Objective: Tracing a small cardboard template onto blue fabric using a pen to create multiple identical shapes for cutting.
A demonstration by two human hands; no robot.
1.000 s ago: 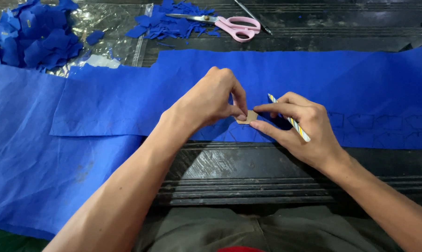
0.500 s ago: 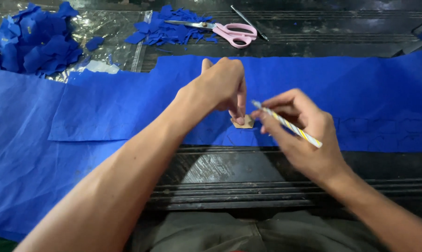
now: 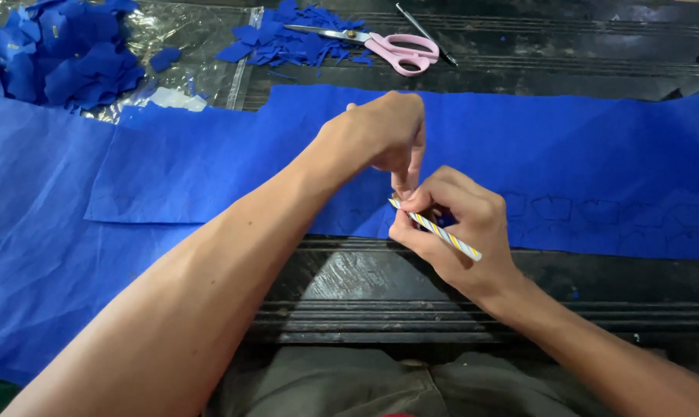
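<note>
right hand is gripping a striped pencil — left hand is pinching down on blue sheet, what it pinches hidden.

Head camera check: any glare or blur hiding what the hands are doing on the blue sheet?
Head view: glare only on the clear plastic top left; left hand, right hand, striped pencil and outlines on the blue sheet read sharp; near forearm slightly soft.

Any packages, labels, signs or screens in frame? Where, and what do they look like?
No labels, signs or screens.
Clear plastic bag: far left of the table, flat, crinkled, shiny, under a pile of blue paper cut-outs.
</note>
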